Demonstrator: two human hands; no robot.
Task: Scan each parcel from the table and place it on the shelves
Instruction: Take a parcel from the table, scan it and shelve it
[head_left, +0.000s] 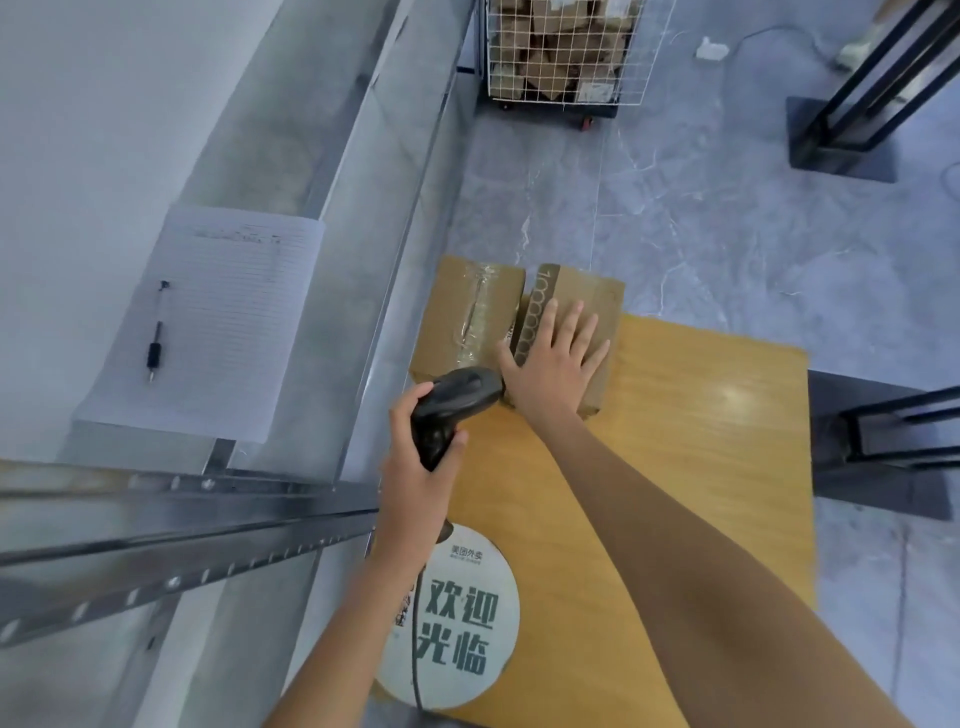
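My left hand (415, 457) gripped the black handheld barcode scanner (452, 405). My right hand (553, 364) lay flat, fingers straight, on the brown cardboard parcel (597, 306) at the yellow wooden bench's (701, 467) far edge. Scanning was in hand; next, I judged, find its label.

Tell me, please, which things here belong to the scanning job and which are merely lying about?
For the job: scanner gripped by left hand; two parcels, right hand flat on one; table; shelves.
Lying about: paper, pen, round sign, wire cart.
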